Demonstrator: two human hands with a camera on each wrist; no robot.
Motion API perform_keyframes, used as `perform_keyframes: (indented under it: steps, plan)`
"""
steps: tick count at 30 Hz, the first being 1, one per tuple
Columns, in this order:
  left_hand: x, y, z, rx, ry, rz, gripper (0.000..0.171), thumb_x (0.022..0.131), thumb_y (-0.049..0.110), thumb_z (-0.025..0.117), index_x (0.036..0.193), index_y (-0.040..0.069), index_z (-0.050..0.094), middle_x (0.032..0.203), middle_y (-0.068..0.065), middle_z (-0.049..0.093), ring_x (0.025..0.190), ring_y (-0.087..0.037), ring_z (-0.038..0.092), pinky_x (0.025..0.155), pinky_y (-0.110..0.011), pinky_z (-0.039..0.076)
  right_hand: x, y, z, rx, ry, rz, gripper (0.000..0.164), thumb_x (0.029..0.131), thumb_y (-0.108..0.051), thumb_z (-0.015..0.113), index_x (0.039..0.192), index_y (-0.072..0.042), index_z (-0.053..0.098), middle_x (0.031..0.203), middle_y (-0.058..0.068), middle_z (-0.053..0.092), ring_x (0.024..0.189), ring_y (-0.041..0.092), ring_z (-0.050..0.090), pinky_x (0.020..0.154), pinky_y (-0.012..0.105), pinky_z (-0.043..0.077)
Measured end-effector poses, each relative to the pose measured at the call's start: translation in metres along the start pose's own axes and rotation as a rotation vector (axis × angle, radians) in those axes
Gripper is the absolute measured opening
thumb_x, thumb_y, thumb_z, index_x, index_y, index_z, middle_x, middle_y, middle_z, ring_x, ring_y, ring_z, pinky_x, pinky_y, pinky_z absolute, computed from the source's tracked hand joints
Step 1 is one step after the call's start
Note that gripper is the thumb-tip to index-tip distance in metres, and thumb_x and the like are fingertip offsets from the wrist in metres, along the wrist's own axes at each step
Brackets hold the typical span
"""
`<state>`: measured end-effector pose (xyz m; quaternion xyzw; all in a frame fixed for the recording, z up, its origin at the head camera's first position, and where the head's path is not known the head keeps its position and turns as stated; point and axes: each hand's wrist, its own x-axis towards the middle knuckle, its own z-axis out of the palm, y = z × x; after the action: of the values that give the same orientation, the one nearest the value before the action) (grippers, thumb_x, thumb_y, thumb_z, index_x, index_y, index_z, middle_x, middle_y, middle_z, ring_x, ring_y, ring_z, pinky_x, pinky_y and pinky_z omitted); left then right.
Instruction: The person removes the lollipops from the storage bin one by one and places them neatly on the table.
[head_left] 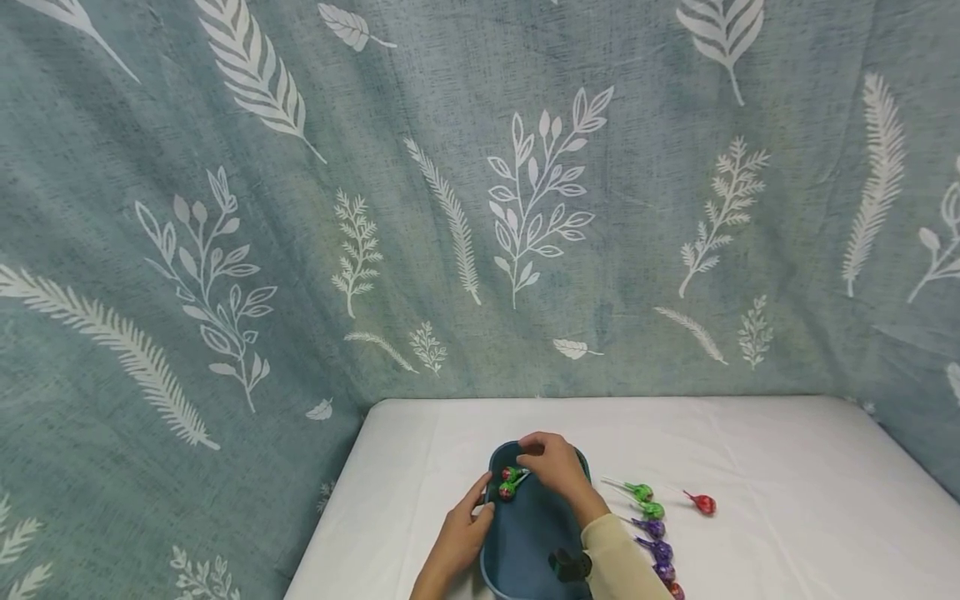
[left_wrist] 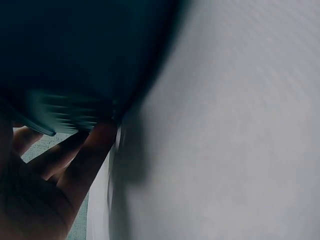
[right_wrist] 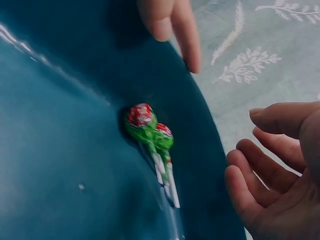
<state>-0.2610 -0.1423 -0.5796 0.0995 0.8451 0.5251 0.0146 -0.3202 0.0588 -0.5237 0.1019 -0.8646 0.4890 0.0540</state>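
Note:
A deep blue plastic tub (head_left: 528, 550) stands on the white cloth, with two red-and-green wrapped lollipops (right_wrist: 141, 120) lying side by side near its far left wall. My left hand (head_left: 460, 531) holds the tub's left side, thumb over the rim. In the left wrist view, its fingers (left_wrist: 85, 160) touch the ribbed outer wall. Over the tub's far end reaches my right hand (head_left: 557, 467), just beyond the lollipops. The right wrist view shows that hand's fingers (right_wrist: 255, 175) loosely bent, apart from the lollipops, with nothing between them.
Right of the tub, a row of lollipops runs toward me: green ones (head_left: 641, 492), purple ones (head_left: 656, 549) and a reddish one (head_left: 677, 591). A red lollipop (head_left: 703, 504) lies farther right. Behind the white table (head_left: 810, 467) hangs a leaf-patterned curtain (head_left: 465, 350).

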Motion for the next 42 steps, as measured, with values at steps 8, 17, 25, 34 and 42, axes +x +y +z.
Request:
perform_keyframes:
  steps: [8, 17, 25, 34, 42]
  plan:
    - [-0.001, 0.001, 0.001, 0.003, -0.007, 0.004, 0.050, 0.104, 0.022, 0.052, 0.154, 0.016, 0.046, 0.133, -0.026, 0.061, 0.100, -0.030, 0.071, 0.089, -0.050, 0.055, 0.003, 0.004, 0.019, -0.077, -0.058, 0.069, 0.022, 0.088, -0.010, 0.077, 0.108, -0.002, 0.074, 0.102, 0.011, 0.072, 0.097, 0.032, 0.068, 0.082, 0.049, 0.055]
    - [0.000, 0.001, 0.001, 0.000, -0.010, -0.002, 0.050, 0.104, 0.022, 0.051, 0.154, 0.018, 0.046, 0.133, -0.024, 0.061, 0.101, -0.033, 0.071, 0.090, -0.053, 0.054, 0.004, 0.011, 0.038, -0.083, -0.101, 0.063, 0.018, 0.085, -0.004, 0.075, 0.102, 0.002, 0.075, 0.092, 0.008, 0.072, 0.085, 0.023, 0.066, 0.078, 0.047, 0.056]
    - [0.001, -0.001, 0.001, -0.003, -0.011, 0.008, 0.051, 0.104, 0.022, 0.051, 0.154, 0.017, 0.046, 0.133, -0.023, 0.062, 0.101, -0.031, 0.072, 0.091, -0.052, 0.053, 0.002, 0.007, 0.040, -0.100, -0.195, 0.029, 0.020, 0.083, -0.002, 0.075, 0.102, 0.003, 0.075, 0.090, 0.010, 0.074, 0.080, 0.022, 0.067, 0.076, 0.045, 0.057]
    - [-0.001, 0.000, -0.001, -0.004, -0.011, 0.027, 0.052, 0.104, 0.021, 0.051, 0.154, 0.015, 0.045, 0.133, -0.024, 0.062, 0.100, -0.028, 0.072, 0.088, -0.047, 0.055, -0.005, 0.007, 0.041, -0.230, -0.223, -0.025, 0.007, 0.080, -0.007, 0.083, 0.084, -0.005, 0.077, 0.078, 0.000, 0.069, 0.068, 0.014, 0.058, 0.063, 0.035, 0.053]
    - [-0.001, -0.001, -0.001, -0.011, -0.015, 0.021, 0.052, 0.104, 0.022, 0.051, 0.155, 0.014, 0.044, 0.133, -0.025, 0.061, 0.101, -0.031, 0.072, 0.089, -0.049, 0.055, -0.011, 0.005, 0.035, -0.344, -0.217, -0.059, 0.008, 0.080, -0.003, 0.080, 0.079, -0.009, 0.075, 0.077, -0.001, 0.068, 0.065, 0.014, 0.056, 0.061, 0.034, 0.051]
